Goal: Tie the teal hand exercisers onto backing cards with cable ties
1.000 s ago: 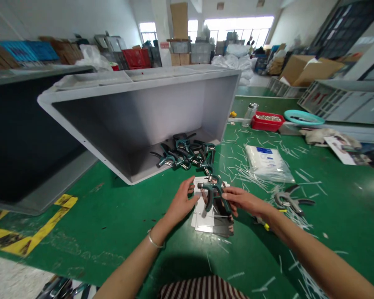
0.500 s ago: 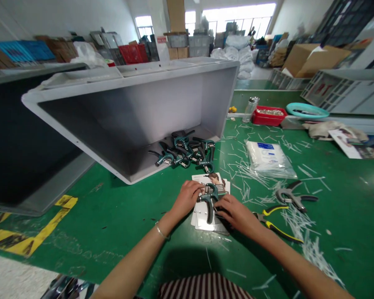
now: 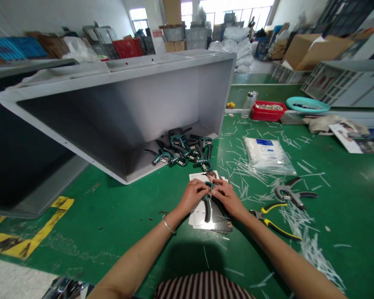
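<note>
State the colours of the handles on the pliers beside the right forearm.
Handles: yellow and black, in the head view.

two hands point(image 3: 193, 197) point(image 3: 228, 198), one bottle point(image 3: 248, 105), one turquoise basin point(image 3: 308, 110) show.

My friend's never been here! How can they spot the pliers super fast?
Start at the green table. Right of the right hand, pliers lie nearer the person than the gray clamp. Unlike that clamp, they have yellow-and-black handles.

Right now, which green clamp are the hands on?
The clamp over the cards, left hand and right hand on it; others lie heaped at the mouth of the grey crate.
</note>
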`<state>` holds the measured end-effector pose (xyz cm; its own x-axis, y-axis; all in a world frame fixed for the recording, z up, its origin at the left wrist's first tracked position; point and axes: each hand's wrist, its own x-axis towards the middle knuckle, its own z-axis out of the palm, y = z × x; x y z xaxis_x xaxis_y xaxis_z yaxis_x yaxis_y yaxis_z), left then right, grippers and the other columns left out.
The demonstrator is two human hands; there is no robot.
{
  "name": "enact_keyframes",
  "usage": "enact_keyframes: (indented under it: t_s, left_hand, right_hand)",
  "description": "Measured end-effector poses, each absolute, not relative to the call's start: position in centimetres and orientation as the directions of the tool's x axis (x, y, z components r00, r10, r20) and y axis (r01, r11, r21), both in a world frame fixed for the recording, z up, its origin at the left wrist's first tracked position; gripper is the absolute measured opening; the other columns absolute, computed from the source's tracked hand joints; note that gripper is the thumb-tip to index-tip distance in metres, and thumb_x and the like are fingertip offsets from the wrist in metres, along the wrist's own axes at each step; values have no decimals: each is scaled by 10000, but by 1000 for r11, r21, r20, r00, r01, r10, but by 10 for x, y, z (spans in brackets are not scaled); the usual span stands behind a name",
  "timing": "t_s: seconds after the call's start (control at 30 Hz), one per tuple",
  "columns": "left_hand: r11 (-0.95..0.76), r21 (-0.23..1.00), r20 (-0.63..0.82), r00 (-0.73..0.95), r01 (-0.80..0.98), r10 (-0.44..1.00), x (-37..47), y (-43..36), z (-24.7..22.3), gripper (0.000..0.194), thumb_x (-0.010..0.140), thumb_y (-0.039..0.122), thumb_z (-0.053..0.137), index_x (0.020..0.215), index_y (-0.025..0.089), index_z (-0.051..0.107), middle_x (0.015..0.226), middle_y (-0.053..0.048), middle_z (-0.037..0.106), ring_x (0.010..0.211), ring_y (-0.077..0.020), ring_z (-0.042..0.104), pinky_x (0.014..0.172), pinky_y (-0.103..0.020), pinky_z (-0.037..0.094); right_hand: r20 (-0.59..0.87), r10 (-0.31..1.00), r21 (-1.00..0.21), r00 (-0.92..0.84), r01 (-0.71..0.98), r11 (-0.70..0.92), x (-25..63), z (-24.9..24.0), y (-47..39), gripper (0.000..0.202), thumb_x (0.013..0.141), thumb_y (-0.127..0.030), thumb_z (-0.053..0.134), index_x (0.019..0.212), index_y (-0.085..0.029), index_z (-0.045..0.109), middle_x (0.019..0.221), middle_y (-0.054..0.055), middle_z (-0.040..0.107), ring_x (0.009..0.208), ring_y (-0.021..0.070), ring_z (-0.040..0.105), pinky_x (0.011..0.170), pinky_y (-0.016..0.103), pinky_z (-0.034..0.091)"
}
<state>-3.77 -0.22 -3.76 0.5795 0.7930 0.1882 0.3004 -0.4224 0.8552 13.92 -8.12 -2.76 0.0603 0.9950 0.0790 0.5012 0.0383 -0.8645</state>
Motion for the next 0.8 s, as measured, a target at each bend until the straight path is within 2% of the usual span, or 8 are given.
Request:
enact_keyframes:
  t_s: [0.2, 0.47, 0.8]
  left_hand:
    - [-362, 897, 164, 567, 256, 807, -38, -5, -37, 130, 841, 221, 658, 911, 204, 766, 940, -71, 664, 976, -206, 607, 939, -366, 461]
    - [-344, 911, 163, 570, 226, 805, -42, -6, -37, 152, 857, 272, 653, 922, 208, 774, 965, -75, 668, 988, -204, 610, 935, -361, 471]
    - [-352, 904, 163, 567, 242, 808, -43, -7, -36, 143, 854, 235, 650, 918, 203, 774, 955, -73, 673, 985, -206, 609, 931, -364, 467]
  right_hand:
    - [24, 993, -831, -118, 550, 85, 138, -23, -81, 230, 905, -363, 590, 780, -211, 710, 1457, 88, 446, 1397, 311, 335, 1121, 537, 189]
    - [25, 996, -824, -91, 562, 72, 141, -31, -76, 220, 904, -344, 589, 790, -208, 718, 1418, 96, 481, 1368, 309, 373, 1115, 537, 204]
    - [17, 994, -798, -104, 598, 76, 140, -27, -73, 210, 892, -347, 609, 780, -208, 720, 1364, 103, 527, 1342, 315, 407, 1097, 551, 243]
